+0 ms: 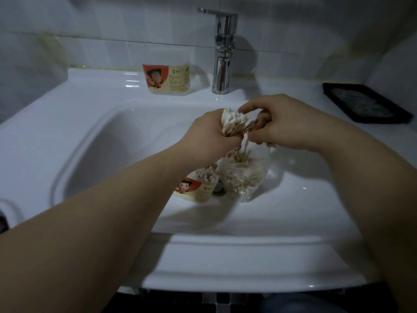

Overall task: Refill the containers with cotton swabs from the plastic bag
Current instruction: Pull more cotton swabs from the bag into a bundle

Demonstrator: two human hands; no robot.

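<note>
The left hand [209, 132] grips a bundle of swabs [233, 123] above the sink [90, 143], with the sticks near upright and the cotton tips up, tilted toward the faucet [223, 53]. The right hand [286, 125], fingers curled, pinches a few swabs at the bundle's right edge. Below, in the basin, the bag [244, 175] leans against a filled container [200, 188].

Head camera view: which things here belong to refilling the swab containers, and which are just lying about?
Part of the job: swab bundle, plastic bag in the basin, open container beside it, second container on the ledge.
Just lying about: faucet, black tray on the right counter, the sink itself.
</note>
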